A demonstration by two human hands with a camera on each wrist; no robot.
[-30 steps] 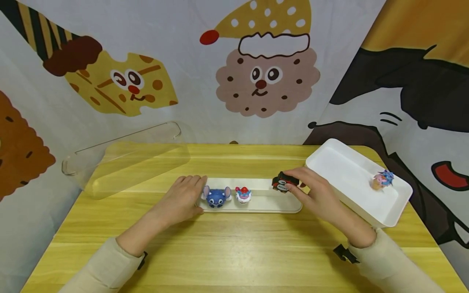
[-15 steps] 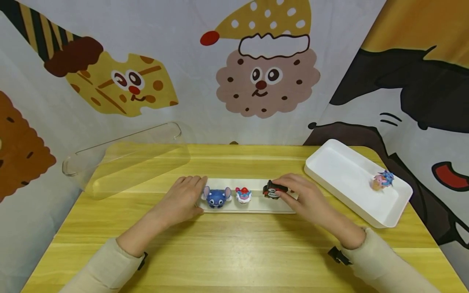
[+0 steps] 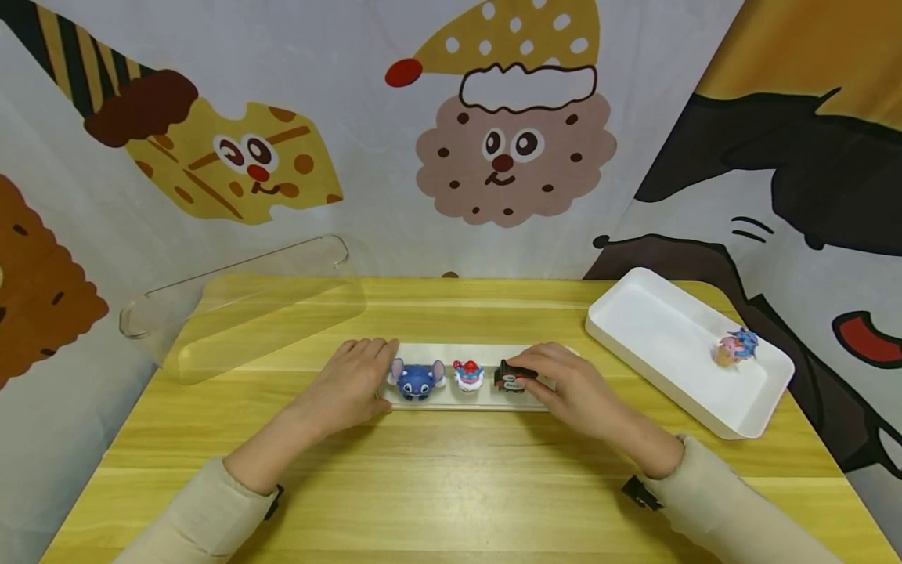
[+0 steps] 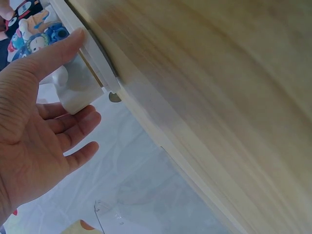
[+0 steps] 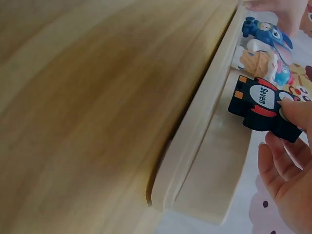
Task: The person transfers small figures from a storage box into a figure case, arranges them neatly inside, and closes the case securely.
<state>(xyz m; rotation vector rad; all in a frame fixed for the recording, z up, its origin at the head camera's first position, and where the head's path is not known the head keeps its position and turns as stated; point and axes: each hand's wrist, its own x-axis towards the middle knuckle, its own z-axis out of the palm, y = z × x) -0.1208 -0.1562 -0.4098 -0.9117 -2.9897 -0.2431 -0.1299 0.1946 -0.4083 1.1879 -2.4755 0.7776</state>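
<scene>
The right hand [image 3: 574, 388] pinches the black "Seven" figure [image 5: 265, 100] over the narrow white tray [image 3: 486, 407], just beside the ice-cream figure [image 3: 468, 377]; the left hand [image 3: 351, 380] grips one end. A steady tray and gentle release should avoid nudging neighbours.

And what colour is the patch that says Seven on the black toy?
White; the patch shows best in the right wrist view.

Counter [image 3: 437, 493]: yellowish wood grain. Pale cloth backdrop [image 3: 380, 157] behind it, printed with cartoons: yellow cheese [image 3: 236, 176] left, pinkish-brown biscuit [image 3: 517, 176] centre under a dotted hat [image 3: 521, 39], orange-brown shape [image 3: 45, 290] cut by frame edge.
</scene>
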